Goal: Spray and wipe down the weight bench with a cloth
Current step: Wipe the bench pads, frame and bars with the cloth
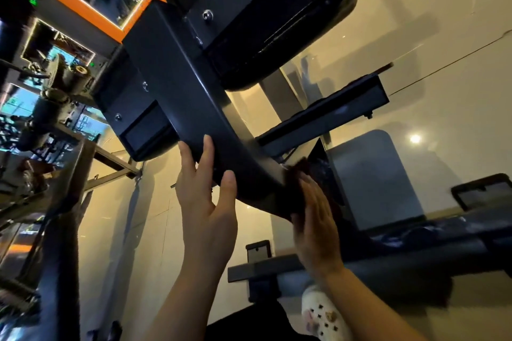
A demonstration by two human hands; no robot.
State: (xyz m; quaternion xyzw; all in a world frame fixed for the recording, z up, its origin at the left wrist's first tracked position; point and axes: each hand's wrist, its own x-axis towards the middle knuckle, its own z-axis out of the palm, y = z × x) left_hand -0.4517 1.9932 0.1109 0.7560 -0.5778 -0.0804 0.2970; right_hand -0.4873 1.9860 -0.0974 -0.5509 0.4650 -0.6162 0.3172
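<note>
dimly, left grip (205, 202) lies flat-fingered on the bench frame (180, 77), right grip (315, 227) presses flat a half-hidden cloth (294, 184).

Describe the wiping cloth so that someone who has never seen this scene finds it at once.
Find the wide dark curved beam of the bench frame, running from the upper middle down to the right. At its lower end the right hand presses flat. The cloth is the fuzzy dark reddish-brown patch under those fingers, matte where the beam is smooth.
</note>
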